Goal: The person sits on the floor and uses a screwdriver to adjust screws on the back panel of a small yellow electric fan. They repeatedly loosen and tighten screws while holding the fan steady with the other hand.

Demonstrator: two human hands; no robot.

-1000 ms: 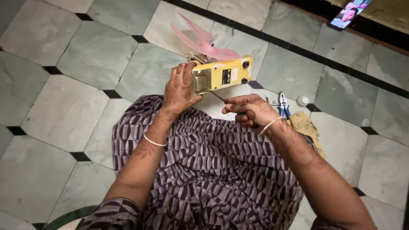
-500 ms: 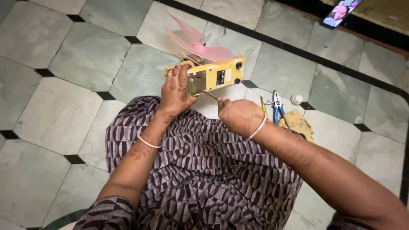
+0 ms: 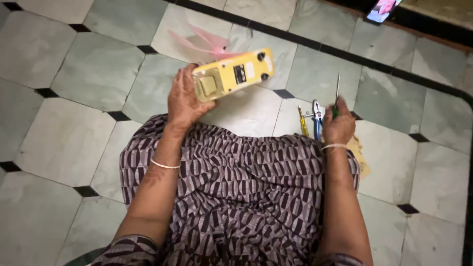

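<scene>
My left hand grips one end of a yellow box-shaped device with pink fan blades behind it, held above my lap. Over to the right, my right hand is closed on a thin screwdriver with a green handle, its metal shaft pointing up and away from me. That hand hovers just above the tools on the floor. Both wrists wear thin bangles.
A yellow-handled screwdriver and blue-handled pliers lie on the tiled floor by my right hand, with a tan paper or cloth piece beside them. My patterned dress covers my lap. A phone lies at the far top right.
My right hand has left the yellow device and swung right to the tools, holding the screwdriver. The left hand has tilted the device, showing its flat back.
</scene>
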